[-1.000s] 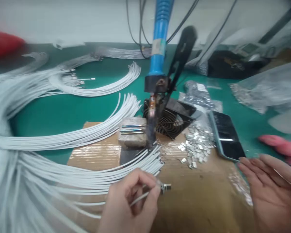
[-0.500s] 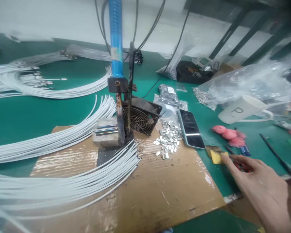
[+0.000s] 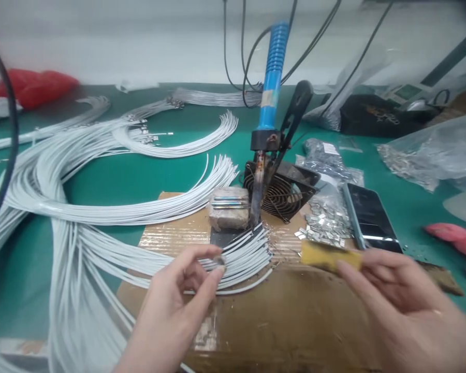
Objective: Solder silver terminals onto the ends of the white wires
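My right hand (image 3: pixel 399 295) pinches a flat yellow piece, probably a sponge (image 3: pixel 320 256), with a dark upper edge, over the right side of the cardboard (image 3: pixel 295 316). Between the thumb and forefinger of my left hand (image 3: pixel 182 295) is a small greyish thing, too small to name. That hand is in front of a fan of white cables (image 3: pixel 241 259), whose ends lie on the cardboard. Beyond them a soldering iron (image 3: pixel 272 83) with a blue handle stands tip down, beside a block (image 3: pixel 229 215) with shiny metal rods on it.
A black fan (image 3: pixel 283 194) stands behind the iron. Small metal pieces (image 3: pixel 326 223) lie in a pile near a phone (image 3: pixel 373 220). More white cable bundles (image 3: pixel 171 207) cover the left. Plastic bags (image 3: pixel 442 150) and pink lumps (image 3: pixel 458 238) are at right.
My right hand has brought the yellow piece leftward from the table's right side to over the cardboard. My left hand has come into view, pinching something small. The view has turned left.
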Available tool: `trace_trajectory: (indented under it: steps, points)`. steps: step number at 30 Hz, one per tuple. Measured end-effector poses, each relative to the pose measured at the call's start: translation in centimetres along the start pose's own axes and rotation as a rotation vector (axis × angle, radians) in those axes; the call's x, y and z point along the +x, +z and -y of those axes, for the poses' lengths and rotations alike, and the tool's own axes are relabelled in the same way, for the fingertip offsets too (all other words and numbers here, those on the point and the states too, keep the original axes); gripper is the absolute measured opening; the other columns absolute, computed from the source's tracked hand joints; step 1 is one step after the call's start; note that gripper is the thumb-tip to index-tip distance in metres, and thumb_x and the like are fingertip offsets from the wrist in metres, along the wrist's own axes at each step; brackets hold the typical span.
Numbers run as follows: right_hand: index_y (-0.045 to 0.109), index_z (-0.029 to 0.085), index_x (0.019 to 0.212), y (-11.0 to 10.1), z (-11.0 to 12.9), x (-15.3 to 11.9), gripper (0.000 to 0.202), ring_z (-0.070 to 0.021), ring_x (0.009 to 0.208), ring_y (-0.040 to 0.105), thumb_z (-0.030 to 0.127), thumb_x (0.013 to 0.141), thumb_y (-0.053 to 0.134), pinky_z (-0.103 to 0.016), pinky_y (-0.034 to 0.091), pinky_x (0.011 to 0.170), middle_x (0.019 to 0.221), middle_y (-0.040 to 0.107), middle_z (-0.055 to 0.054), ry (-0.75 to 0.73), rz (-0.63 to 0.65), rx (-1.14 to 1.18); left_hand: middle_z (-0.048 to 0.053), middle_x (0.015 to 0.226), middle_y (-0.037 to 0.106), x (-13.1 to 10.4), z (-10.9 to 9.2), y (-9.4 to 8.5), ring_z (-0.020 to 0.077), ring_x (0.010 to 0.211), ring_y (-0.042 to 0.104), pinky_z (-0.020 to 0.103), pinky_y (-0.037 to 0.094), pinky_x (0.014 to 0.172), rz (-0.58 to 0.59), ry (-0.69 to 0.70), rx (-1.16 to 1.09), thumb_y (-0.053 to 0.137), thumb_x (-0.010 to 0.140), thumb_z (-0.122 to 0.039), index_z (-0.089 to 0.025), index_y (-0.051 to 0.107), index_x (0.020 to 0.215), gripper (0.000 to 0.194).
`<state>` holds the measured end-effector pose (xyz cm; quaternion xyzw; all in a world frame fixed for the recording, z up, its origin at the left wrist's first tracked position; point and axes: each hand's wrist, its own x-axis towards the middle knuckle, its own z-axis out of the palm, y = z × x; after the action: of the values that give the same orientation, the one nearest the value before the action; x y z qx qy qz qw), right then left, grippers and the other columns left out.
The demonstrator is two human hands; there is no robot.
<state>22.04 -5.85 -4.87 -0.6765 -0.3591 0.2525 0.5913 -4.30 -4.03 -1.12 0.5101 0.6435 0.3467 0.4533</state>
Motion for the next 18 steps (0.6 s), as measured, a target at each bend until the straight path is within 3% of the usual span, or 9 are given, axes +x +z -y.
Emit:
trace_trajectory:
  steps: [3,7,13,18]
  points:
    - [0.074,0.027,0.087,4.0,1.1,-1.5,0.034,-0.0183,0.073,0.077,0.036,0.064,0.098,-0.025,0.065,0.070,0.083,0.078,-0.002,0.047,0.183,0.124,-0.002,0.067,0.064,1.3,-0.6,1.3,0.0201,0.064,0.063,0.031,0.050,0.064,0.044,0.036,0.034,0.068,0.092,-0.046,-0.019,0.073,0.124,0.042]
    - [0.071,0.026,0.092,7.4,1.6,-2.2,0.025,-0.0154,0.084,0.078,0.036,0.080,0.090,-0.021,0.065,0.075,0.091,0.079,-0.001,0.065,0.274,0.232,-0.002,0.065,0.060,2.2,-1.4,2.9,0.0193,0.058,0.058,0.031,0.045,0.056,0.062,-0.011,-0.040,0.068,0.089,-0.043,-0.015,0.072,0.129,0.049]
    - [0.071,0.027,0.094,8.3,1.9,-2.2,0.017,-0.0132,0.088,0.078,0.031,0.087,0.086,-0.019,0.064,0.078,0.095,0.079,0.000,0.044,0.320,0.286,-0.004,0.064,0.057,2.6,-1.6,3.8,0.0144,0.059,0.052,0.026,0.042,0.055,-0.092,0.207,-0.066,0.068,0.090,-0.021,-0.018,0.080,0.101,0.017]
    - [0.071,0.028,0.096,8.1,1.9,-2.8,0.014,-0.0133,0.094,0.077,0.029,0.090,0.083,-0.020,0.063,0.082,0.100,0.078,0.001,-0.016,0.310,0.249,-0.003,0.076,0.066,2.0,-1.1,3.7,0.0099,0.057,0.051,0.024,0.044,0.059,-0.184,0.466,0.093,0.064,0.093,-0.008,-0.018,0.078,0.100,0.019]
